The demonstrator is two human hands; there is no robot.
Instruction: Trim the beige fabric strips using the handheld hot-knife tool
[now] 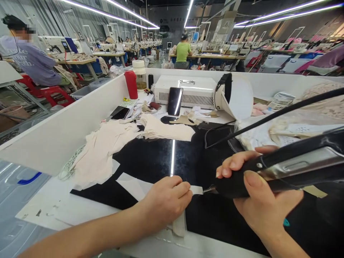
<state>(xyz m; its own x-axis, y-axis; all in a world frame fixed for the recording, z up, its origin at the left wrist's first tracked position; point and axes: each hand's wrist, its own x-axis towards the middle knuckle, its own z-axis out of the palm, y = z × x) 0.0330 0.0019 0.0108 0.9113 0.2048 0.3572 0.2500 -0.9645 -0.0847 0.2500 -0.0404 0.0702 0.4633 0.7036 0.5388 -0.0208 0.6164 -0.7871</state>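
My right hand (pixel 264 200) is wrapped round a black corded hand tool (pixel 303 161) with a silver strip along its body. Its narrow metal tip (pixel 209 190) points left and meets the end of a thin white strip (pixel 196 190). My left hand (pixel 168 200), fingers curled and pinched, grips that strip close to the tip; I cannot make out if it is paper or fabric. A white pointed piece (pixel 131 184) sticks out on the far side of this hand. Beneath both hands lies a glossy black work surface (pixel 153 157). Pale cream fabric pieces (pixel 102 150) are heaped beyond my left hand.
A stack of cut cream pieces (pixel 169 129) lies ahead. Behind stand a phone (pixel 175 101), a white vented box (pixel 185 89), a red cup (pixel 131 84) and a glass jar (pixel 139 77). The tool's black cable (pixel 279 111) crosses at right. White panels (pixel 53 122) border the table.
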